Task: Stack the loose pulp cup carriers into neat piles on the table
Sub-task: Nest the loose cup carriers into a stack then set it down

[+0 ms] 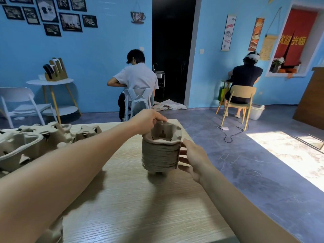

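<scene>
A tall pile of nested grey pulp cup carriers (160,156) stands near the right edge of the wooden table (133,204). My left hand (146,121) reaches over the pile's far side and pinches the rim of the top carrier (164,133). My right hand (192,157) lies against the pile's right side, fingers fairly straight and touching the stacked edges. Loose carriers (35,139) lie in a jumble at the table's left. Another carrier (51,233) shows at the bottom left under my forearm.
The table's right edge runs close to the pile, with grey floor beyond. Two people sit with their backs to me at the far wall. A white chair (22,104) and a round side table (50,82) stand at the left.
</scene>
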